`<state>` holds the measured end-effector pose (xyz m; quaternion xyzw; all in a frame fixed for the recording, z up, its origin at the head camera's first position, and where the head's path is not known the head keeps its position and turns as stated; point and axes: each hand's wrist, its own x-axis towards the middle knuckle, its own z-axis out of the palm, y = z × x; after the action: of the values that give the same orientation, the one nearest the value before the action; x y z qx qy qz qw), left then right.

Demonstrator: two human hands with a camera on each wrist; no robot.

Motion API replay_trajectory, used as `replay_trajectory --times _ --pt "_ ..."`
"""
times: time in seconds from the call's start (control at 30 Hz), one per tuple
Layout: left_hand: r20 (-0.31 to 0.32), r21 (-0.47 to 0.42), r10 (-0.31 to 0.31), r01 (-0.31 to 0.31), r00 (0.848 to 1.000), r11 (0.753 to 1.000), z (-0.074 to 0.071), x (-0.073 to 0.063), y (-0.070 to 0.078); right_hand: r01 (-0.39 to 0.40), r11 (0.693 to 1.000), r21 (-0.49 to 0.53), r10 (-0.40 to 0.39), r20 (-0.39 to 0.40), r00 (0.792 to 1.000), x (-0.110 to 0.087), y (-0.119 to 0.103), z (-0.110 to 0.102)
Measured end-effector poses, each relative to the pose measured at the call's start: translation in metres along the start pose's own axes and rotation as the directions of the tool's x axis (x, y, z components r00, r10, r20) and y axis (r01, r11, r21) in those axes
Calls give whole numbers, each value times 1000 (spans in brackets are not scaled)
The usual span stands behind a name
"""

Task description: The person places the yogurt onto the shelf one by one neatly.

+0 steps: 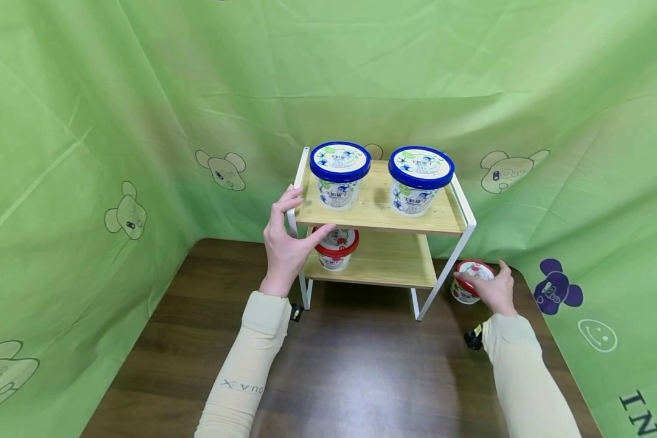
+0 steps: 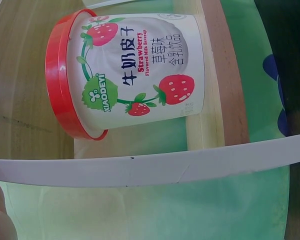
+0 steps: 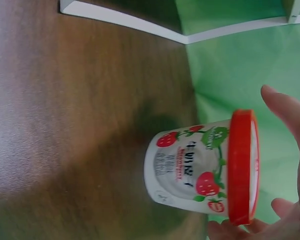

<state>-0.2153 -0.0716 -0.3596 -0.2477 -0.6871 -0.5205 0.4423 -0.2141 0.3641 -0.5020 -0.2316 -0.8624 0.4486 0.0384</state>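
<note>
At the left side of a two-tier shelf, my left hand [image 1: 286,246] has its thumb and fingers spread, fingertips beside the white side frame [image 1: 305,164] and thumb overlapping the upper board's front edge. A strawberry milk tub with a red lid [image 2: 135,70] stands on the lower board behind that thumb. On the right, my right hand [image 1: 497,291] reaches over another red-lidded strawberry tub [image 3: 190,170] on the table. Its thumb [image 3: 285,107] is apart from the lid, while other fingertips show right at the lid's far edge.
Two blue-lidded tubs, one left [image 1: 339,176] and one right [image 1: 418,182], stand on the upper board [image 1: 378,213]. The shelf's right leg [image 1: 443,274] stands close to the tub on the table. Green printed cloth [image 1: 416,73] encloses the brown table [image 1: 361,377] at back and sides.
</note>
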Motion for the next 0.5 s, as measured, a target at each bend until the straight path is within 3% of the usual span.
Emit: replay_trajectory --times 0.27,0.5 --pt "2 -2 2 -2 1000 1000 1 0 -2 12 1000 -16 -12 -16 1000 -5 6 6" --pt "-11 -1 14 -14 1000 1000 4 -7 -26 14 1000 15 -13 -39 999 -5 13 11"
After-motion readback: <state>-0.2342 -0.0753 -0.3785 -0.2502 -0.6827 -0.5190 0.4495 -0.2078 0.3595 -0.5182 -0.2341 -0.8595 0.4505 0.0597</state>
